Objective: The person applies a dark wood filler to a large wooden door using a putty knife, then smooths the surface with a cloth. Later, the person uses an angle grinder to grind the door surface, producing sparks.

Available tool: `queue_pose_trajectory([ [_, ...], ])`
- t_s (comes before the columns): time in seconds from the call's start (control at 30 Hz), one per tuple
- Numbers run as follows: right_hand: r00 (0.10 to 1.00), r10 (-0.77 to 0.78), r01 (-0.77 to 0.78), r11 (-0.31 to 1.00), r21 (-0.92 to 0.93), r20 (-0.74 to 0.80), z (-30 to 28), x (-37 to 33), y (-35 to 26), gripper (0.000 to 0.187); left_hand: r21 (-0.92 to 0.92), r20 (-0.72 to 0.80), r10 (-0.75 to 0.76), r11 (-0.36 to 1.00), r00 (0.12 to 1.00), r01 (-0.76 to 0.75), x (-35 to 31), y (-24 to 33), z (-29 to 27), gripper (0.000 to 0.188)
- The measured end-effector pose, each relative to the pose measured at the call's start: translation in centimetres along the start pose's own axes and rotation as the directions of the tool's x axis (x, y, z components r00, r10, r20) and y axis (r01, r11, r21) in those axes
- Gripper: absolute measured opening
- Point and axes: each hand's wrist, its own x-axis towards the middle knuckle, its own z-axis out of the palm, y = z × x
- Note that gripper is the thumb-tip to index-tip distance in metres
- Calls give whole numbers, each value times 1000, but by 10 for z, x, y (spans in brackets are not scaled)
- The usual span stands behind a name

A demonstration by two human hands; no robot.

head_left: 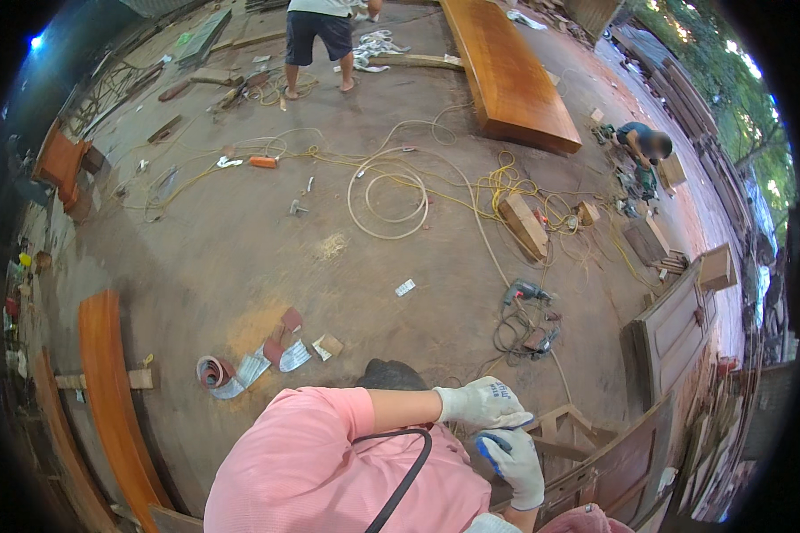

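My left hand (486,404), in a white work glove with a blue-coated palm, reaches across to the right from a pink sleeve. Just below it is my right hand (516,464), gloved the same way, fingers curled inward. The fingertips of both hands meet or nearly meet, and whatever is pinched between them is too small or hidden to make out. Beside and beneath them stands an old wooden panelled frame (627,471), with open wooden framing (567,428) behind it.
A drill (526,290) and another corded power tool (542,339) lie ahead. Sandpaper strips (284,353) are at left, near an orange-brown plank (116,391). Hoses and yellow cords (507,182) cross the floor. A thick slab (516,80) lies far off; two people work beyond.
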Motion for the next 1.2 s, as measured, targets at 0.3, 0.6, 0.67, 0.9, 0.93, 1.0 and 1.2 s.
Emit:
queue_pose_trajectory([
  [0.3, 1000, 12, -11, 998, 66, -18, 4, -3, 1, 18, 44, -31, 27, 999, 999, -26, -1, 10, -10, 41],
  [0.6, 967, 242, -254, 949, 187, 83, 9, -25, 22, 28, 21, 139, 118, 992, 983, -122, 11, -3, 19, 31],
  [0.67, 974, 228, -227, 958, 176, 11, 13, -33, 26, 31, 6, 182, 109, 994, 977, -112, 20, 1, 16, 30],
  [0.9, 904, 395, -378, 917, 124, -166, 19, -71, 38, 47, 128, 396, 137, 971, 908, -203, 66, 21, 43, 33],
  [0.93, 887, 437, -423, 898, 119, -148, 20, -76, 41, 47, 142, 440, 138, 965, 887, -220, 74, 22, 46, 35],
  [1.0, 852, 512, -502, 858, 110, -111, 20, -83, 48, 47, 132, 481, 147, 963, 864, -236, 86, 22, 53, 34],
  [1.2, 819, 475, -450, 880, 152, -322, 2, -87, 52, 48, 60, 476, 266, 941, 838, -333, 112, 15, 75, 30],
])
